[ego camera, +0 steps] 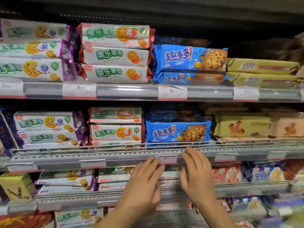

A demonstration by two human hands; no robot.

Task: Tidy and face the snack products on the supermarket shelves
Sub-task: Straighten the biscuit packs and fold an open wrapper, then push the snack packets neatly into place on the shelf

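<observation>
Just above both flat, empty hands, left (144,183) and right (196,175), lies the blue cookie pack (177,131)

Your left hand (141,183) and right hand (196,176) are both bare: no gloves, rings or watch showing. Forearms bare too, no sleeve reaching either wrist. Fingers motion-blurred, nails unclear.

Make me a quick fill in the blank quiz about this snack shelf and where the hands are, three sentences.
1. Both hands, left hand and right hand, hold ____.
2. The blue chocolate-chip cookie packs on the top shelf sit directly left of the ____ coloured wrapped packs.
3. The white price label under those blue packs shows the digit ____.

Missing words: nothing; yellow; 6
</observation>
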